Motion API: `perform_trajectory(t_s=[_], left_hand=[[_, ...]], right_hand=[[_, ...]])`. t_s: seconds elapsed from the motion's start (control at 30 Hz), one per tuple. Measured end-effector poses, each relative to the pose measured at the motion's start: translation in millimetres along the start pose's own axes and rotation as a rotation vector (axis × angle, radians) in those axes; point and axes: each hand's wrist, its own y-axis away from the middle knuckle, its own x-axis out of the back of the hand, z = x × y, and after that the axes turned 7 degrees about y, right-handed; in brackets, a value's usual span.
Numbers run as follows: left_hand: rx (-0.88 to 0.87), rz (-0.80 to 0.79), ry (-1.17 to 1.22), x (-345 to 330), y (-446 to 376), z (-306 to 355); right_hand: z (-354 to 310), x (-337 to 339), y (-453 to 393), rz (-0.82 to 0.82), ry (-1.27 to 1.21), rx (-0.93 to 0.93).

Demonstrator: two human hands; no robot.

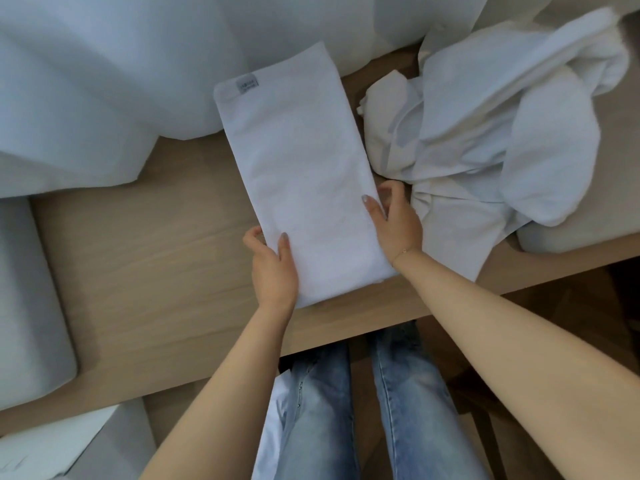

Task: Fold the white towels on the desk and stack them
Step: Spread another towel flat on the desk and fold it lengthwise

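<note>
The folded towel (304,174) is plain white, with a small grey label (248,85) near its far corner. The crumpled towels (491,133) beside it are the same white. The desk (145,258) is pale tan wood with a faint grain. The curtain (121,64) behind is white with a bluish cast. The jeans (398,410) are faded light blue denim.

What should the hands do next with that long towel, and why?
Probably fold the near end of the long towel away, over toward the end with the label. It lies flat on the desk as a long strip, still too long to stack. The left hand and right hand already hold its near edges, thumbs on top.
</note>
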Motion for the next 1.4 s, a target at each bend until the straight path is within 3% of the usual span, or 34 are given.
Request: perform_trajectory(t_s=[0.07, 0.13, 0.23, 0.33, 0.63, 0.9, 1.07, 1.27, 1.4], left_hand=[[-0.152, 0.137, -0.234, 1, -2, 8], [-0.410, 0.204, -0.493, -3, -3, 14], [-0.634, 0.001, -0.657, -22, -4, 3], [-0.623, -0.097, -0.712, -34, -8, -24], [-0.614, -0.075, -0.794, -39, -15, -30], [-0.716, -0.152, -0.985, -35, 6, 22], [-0.721, -0.225, -0.943, -92, 37, 88], [-0.787, -0.287, -0.761, -216, 55, 183], [-0.797, -0.358, -0.641, -277, 45, 226]], right_hand=[[-4, 4, 6, 0.120, 0.186, 0.156], [-12, 4, 15, 0.187, 0.378, 0.422], [-10, -5, 31, 0.027, 0.703, 0.618], [5, -14, 34, -0.121, 0.802, 0.511], [9, -20, 26, -0.133, 0.775, 0.504], [31, 72, 11, -0.247, 0.755, 0.610], [67, 165, -13, -0.146, 0.786, 0.511], [115, 275, -63, 0.061, 0.785, 0.383], [142, 304, -95, -0.041, 0.678, 0.294]])
